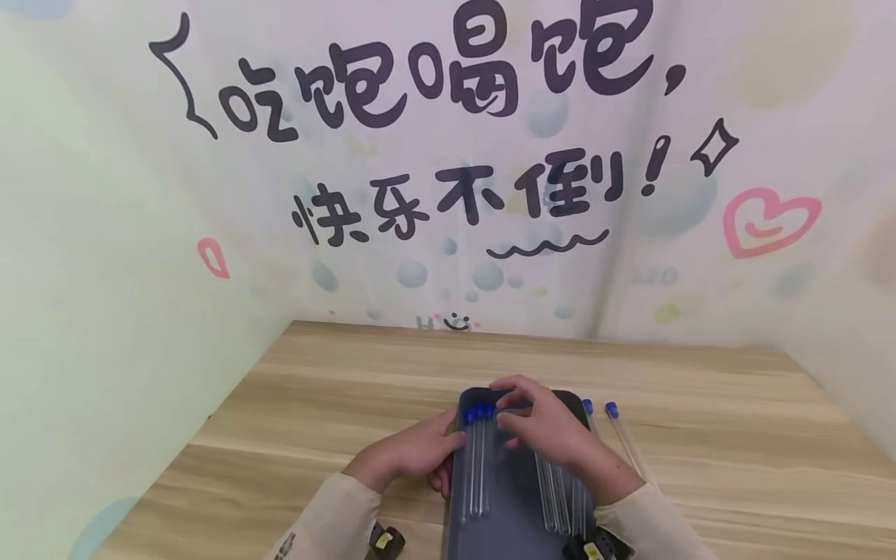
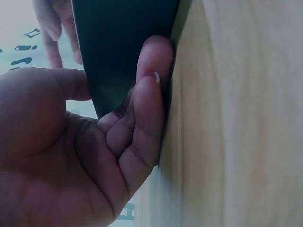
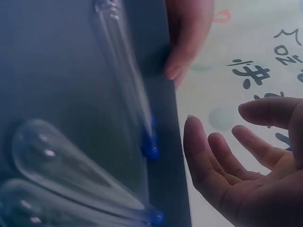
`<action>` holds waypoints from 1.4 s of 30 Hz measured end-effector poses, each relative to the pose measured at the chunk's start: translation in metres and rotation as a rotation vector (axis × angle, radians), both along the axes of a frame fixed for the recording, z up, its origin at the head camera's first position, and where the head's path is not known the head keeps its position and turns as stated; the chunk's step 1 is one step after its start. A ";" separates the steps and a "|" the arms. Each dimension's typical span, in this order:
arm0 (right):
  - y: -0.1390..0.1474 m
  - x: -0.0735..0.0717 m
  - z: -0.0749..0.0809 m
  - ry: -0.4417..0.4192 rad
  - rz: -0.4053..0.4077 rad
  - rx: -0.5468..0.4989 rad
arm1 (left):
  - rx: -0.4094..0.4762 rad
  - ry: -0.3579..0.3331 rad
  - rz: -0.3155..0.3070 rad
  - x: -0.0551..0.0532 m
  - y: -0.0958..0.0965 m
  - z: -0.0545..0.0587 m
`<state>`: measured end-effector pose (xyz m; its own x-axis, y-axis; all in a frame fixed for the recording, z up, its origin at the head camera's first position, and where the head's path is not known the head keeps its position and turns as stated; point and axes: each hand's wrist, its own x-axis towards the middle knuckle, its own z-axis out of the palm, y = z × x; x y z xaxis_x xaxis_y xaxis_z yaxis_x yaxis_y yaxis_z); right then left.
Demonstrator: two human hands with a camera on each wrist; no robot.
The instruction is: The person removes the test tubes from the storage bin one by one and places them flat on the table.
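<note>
A dark blue-grey tray (image 1: pixel 509 505) rests on the table in front of me. Several clear test tubes with blue caps (image 1: pixel 479 467) lie side by side along its left side. More clear tubes (image 1: pixel 554 498) lie at its right, their upper ends hidden by my right hand. My left hand (image 1: pixel 418 449) grips the tray's left edge, its thumb at the rim; curled fingers press the outer wall (image 2: pixel 128 28) in the left wrist view. Above the tray's far part hovers my right hand (image 1: pixel 544 426), fingers loosely bent and apart. The right wrist view shows that hand (image 3: pixel 251 179) holding nothing.
Two blue-capped tubes (image 1: pixel 628 445) lie on the wooden table (image 1: pixel 742 435) just right of the tray. A printed curtain (image 1: pixel 392 295) stands behind the table and along both sides. Black wrist devices (image 1: pixel 386 540) show near the bottom.
</note>
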<state>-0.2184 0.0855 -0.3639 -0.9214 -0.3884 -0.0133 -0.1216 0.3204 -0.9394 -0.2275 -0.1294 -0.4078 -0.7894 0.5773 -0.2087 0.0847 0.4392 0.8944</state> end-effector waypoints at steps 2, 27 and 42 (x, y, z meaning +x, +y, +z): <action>0.000 0.000 -0.003 -0.010 0.007 -0.016 | 0.002 0.002 -0.006 0.000 0.001 0.001; 0.000 -0.003 -0.013 -0.144 0.104 -0.027 | -0.011 0.007 -0.002 0.000 0.001 0.003; 0.002 -0.002 -0.013 -0.188 0.112 -0.011 | -0.007 0.001 0.008 0.000 0.001 0.003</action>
